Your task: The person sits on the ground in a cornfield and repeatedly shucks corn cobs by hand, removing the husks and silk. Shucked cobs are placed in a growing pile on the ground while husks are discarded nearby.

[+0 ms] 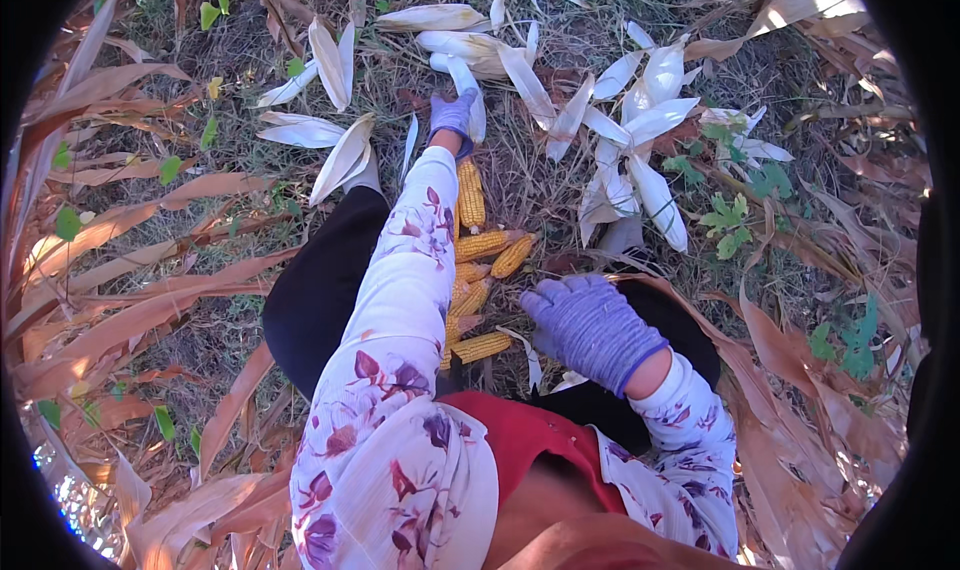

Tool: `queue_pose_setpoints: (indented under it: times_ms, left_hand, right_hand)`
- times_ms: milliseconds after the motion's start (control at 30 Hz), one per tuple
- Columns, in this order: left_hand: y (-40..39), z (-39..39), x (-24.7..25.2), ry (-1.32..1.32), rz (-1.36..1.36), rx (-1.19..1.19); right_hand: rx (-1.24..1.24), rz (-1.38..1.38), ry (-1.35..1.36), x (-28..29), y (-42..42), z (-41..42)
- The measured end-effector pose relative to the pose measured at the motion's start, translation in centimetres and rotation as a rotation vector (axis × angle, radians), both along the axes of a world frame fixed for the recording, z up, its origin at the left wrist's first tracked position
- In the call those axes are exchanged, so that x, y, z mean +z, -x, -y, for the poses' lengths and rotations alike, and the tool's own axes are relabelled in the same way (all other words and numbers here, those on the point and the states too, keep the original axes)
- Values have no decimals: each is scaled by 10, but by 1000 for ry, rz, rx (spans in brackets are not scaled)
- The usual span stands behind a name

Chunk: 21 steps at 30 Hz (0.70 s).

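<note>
My left hand point(451, 118), in a purple knit glove, reaches far forward and touches a pale corn husk point(468, 94); its fingers are partly hidden, so its grip is unclear. Below it, several husked yellow corn cobs point(481, 246) lie on the ground between my legs, some hidden under my left sleeve. My right hand point(589, 330), gloved alike, hovers at the right of the cobs with its fingers curled and its palm turned away from view. A single cob point(481, 347) lies to the left of it.
Empty-looking pale husks point(660, 124) are scattered ahead and to the right, with more husks point(345, 157) near my left foot. Dry brown corn leaves point(150, 292) line both sides. Dry grass and small green plants point(727, 221) cover the soil.
</note>
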<state>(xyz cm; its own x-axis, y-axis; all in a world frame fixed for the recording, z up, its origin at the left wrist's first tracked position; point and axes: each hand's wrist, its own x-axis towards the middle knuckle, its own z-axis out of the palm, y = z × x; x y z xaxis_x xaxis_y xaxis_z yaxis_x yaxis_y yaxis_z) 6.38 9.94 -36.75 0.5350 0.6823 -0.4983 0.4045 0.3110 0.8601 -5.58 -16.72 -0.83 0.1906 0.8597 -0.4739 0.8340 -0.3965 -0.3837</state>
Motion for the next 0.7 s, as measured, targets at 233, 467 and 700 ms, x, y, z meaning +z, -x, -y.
queue_pose_setpoints:
  times_ms: [233, 467, 700]
  left_hand:
    - [-83, 66, -34, 205, -19, 136]
    - [-162, 234, 101, -156, 296, -1306]
    - [-137, 109, 103, -626, 8, -473]
  right_hand:
    - [1, -93, -166, 20, -12, -8]
    - [-75, -61, -43, 11, -19, 2]
    - [-57, -55, -126, 15, -17, 10]
